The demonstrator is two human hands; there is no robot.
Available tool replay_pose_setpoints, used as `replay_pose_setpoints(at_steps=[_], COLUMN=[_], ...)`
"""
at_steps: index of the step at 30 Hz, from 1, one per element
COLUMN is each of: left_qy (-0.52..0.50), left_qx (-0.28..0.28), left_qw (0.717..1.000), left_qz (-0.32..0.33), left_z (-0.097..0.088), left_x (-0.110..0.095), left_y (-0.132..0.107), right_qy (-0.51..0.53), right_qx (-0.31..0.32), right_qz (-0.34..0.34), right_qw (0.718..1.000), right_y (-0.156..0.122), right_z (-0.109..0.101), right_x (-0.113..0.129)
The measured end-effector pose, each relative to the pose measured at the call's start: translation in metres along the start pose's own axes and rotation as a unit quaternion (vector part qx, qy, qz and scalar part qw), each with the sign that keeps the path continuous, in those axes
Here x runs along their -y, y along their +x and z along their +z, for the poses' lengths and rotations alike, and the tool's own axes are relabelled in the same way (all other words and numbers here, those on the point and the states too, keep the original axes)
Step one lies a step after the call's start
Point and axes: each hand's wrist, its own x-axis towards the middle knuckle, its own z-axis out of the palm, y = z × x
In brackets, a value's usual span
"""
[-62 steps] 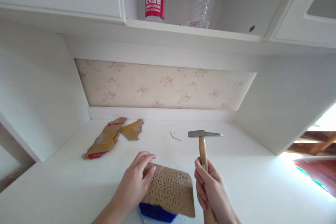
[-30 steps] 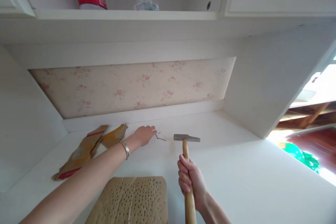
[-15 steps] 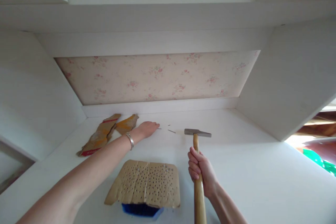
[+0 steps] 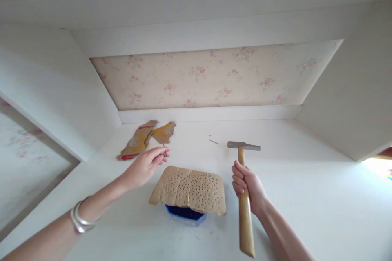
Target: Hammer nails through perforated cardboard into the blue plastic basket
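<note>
My right hand (image 4: 249, 183) is wrapped round the wooden handle of a hammer (image 4: 246, 212), whose grey head points up and away from me. My left hand (image 4: 151, 163) pinches a thin nail (image 4: 163, 145) between its fingertips, above the counter. Just in front of it is a piece of cardboard (image 4: 190, 189) full of small holes, with several nail heads showing near its top edge. The cardboard rests on a blue container (image 4: 185, 213), mostly hidden beneath it. Two loose nails (image 4: 213, 141) lie on the counter left of the hammer head.
Torn cardboard scraps (image 4: 137, 140) lie at the back left of the white counter (image 4: 306, 195). Flowered wallpaper (image 4: 211, 77) covers the wall behind. White side panels (image 4: 346, 89) and an overhead shelf (image 4: 199, 4) enclose the space.
My left hand has picked up a nail from the counter and drawn back toward the holed cardboard. My right hand still grips the hammer. The view has tilted down and shifted left.
</note>
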Motion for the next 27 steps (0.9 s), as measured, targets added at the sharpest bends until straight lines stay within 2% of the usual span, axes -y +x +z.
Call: replay_pose_setpoints(at_steps=[3, 5, 9, 11, 15, 21, 27], left_qy=[-0.060, -0.069, -0.057, -0.091, -0.152, -0.098, -0.068], left_qx=[-0.024, -0.047, -0.159, -0.192, -0.197, -0.190, -0.219], left_qw=[0.997, 0.996, 0.985, 0.976, 0.966, 0.976, 0.973], left_qz=[-0.038, -0.036, -0.027, -0.038, -0.061, -0.036, -0.016], left_z=[-0.008, -0.011, -0.007, 0.002, 0.023, 0.042, 0.056], left_x=[-0.006, -0.012, -0.027, -0.035, -0.045, -0.044, -0.036], left_y=[-0.044, -0.066, -0.092, -0.096, -0.091, -0.081, -0.085], right_qy=[-0.011, -0.015, -0.022, -0.027, -0.039, -0.042, -0.046], right_qx=[-0.002, -0.002, 0.000, -0.001, -0.006, -0.012, -0.017], right_qz=[0.006, 0.007, 0.004, 0.004, 0.006, 0.001, -0.001], right_qw=[1.000, 1.000, 1.000, 1.000, 0.999, 0.999, 0.999], right_y=[-0.002, -0.003, -0.003, -0.004, -0.005, -0.006, -0.004], right_z=[-0.001, -0.002, -0.004, -0.004, -0.006, -0.006, -0.005], right_x=[-0.002, -0.003, -0.006, -0.007, -0.007, -0.007, -0.007])
